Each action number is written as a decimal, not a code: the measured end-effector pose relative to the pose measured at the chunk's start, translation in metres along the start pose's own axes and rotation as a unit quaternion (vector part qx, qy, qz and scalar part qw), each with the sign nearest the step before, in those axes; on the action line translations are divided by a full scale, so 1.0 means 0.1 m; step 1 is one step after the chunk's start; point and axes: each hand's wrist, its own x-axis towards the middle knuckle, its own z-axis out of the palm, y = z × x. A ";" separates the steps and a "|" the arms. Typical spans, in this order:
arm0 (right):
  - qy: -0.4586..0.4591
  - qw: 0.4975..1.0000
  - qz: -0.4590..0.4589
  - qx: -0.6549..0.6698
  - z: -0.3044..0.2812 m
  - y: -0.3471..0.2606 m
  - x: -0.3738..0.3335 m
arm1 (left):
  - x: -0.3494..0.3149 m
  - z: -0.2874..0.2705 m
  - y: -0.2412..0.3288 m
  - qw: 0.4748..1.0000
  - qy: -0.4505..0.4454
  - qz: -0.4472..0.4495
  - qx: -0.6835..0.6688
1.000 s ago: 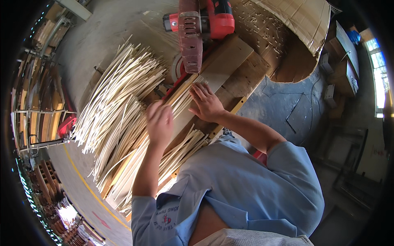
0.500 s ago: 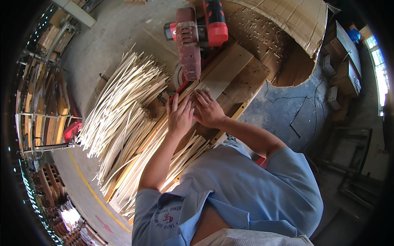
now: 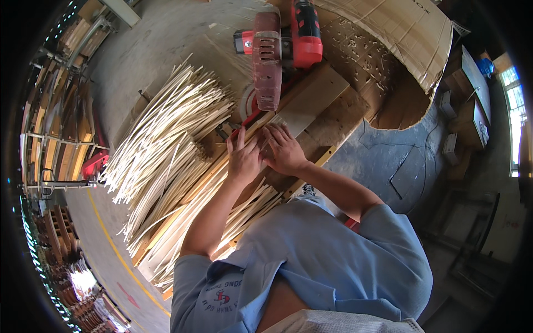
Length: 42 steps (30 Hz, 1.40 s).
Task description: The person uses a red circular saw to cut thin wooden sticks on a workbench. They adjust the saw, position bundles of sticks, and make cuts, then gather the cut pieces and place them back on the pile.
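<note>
Side by side on the saw's wooden bench, my left hand (image 3: 244, 159) and my right hand (image 3: 286, 152) press down over a bundle of thin pale rods (image 3: 214, 194). The rods run back under my left forearm. Light rod ends show just past my right fingertips, close to the saw; the part under my palms is hidden. Right in front of my hands stands a miter saw (image 3: 266, 66) with a dusty reddish blade guard and a red-and-black handle, its head raised above the bench. My left fingertips lie beside the saw's red base part.
A large heap of loose pale rods (image 3: 166, 133) lies left of the bench. Beyond the saw, an opened cardboard box (image 3: 400, 55) holds small cut-off pieces. Racks of wooden parts (image 3: 61, 133) stand far left. A dark cable (image 3: 394, 177) crosses the floor at right.
The view has shifted a little, so the saw and box sit slightly further right and lower. My hands keep almost the same place on the rods.
</note>
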 end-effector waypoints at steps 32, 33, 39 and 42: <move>0.165 0.980 0.108 -0.021 0.14 0.43 0.17 | 0.01 -0.04 0.03 0.999 0.013 -0.028 -0.024; 0.166 0.980 0.103 -0.024 0.13 0.44 0.16 | 0.01 -0.03 0.02 0.999 0.013 -0.029 -0.027; 0.108 0.987 0.117 -0.027 0.21 0.55 0.13 | -0.03 0.03 0.01 0.997 0.001 -0.058 -0.042; 0.130 0.987 0.072 -0.053 0.22 0.63 0.09 | 0.00 0.02 0.04 0.996 -0.042 -0.065 -0.043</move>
